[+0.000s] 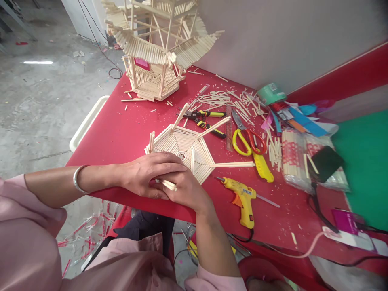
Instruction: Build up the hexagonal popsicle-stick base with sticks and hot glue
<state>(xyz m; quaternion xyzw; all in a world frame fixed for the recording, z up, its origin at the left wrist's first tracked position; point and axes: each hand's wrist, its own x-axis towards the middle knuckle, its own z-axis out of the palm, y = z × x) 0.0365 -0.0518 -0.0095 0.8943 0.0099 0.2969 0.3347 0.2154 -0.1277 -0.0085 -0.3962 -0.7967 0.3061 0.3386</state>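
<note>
A hexagonal panel of pale wooden sticks (189,143) lies at the table's near edge, with pairs of sticks standing up from its corners. My left hand (147,171) and my right hand (186,188) overlap at the panel's near side. Between them a short upright pair of wooden sticks (166,184) pokes out, and both hands are closed around it. The left fingers lie over the right ones, so the right fingertips and the foot of the sticks are hidden. A yellow glue gun (242,198) lies just right of my right hand.
Behind stands a tiered stick pavilion (151,81). Pliers (209,121), scissors (242,137), a yellow cutter (263,166) and loose sticks (218,99) lie beyond the panel. Bagged sticks (295,157), a green tape roll (272,93) and a power strip (348,238) with cables are at right.
</note>
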